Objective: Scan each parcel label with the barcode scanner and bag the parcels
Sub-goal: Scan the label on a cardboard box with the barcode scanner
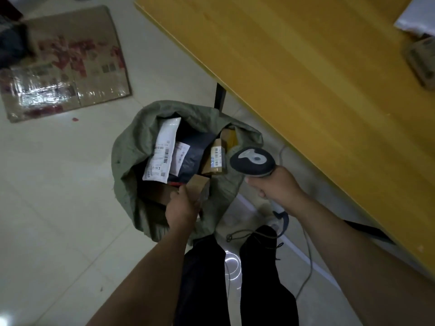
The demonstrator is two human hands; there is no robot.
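Note:
A grey-green sack [128, 147] stands open on the floor in front of me. Inside lie a white mailer with barcode labels [162, 149], a dark plastic parcel [195, 151] and a small brown box with a label [215, 158]. My left hand [182, 208] grips a brown cardboard parcel [199, 184] at the sack's near rim, partly inside the mouth. My right hand [275, 184] holds the dark barcode scanner [253, 161] by its handle, just right of the sack, head pointing away from me.
A yellow wooden table [317, 78] fills the upper right, with a white parcel [419, 17] and a brown box [423, 62] at its far edge. A flattened cardboard box [68, 64] lies on the tiled floor at upper left. The scanner cable [308, 262] trails by my legs.

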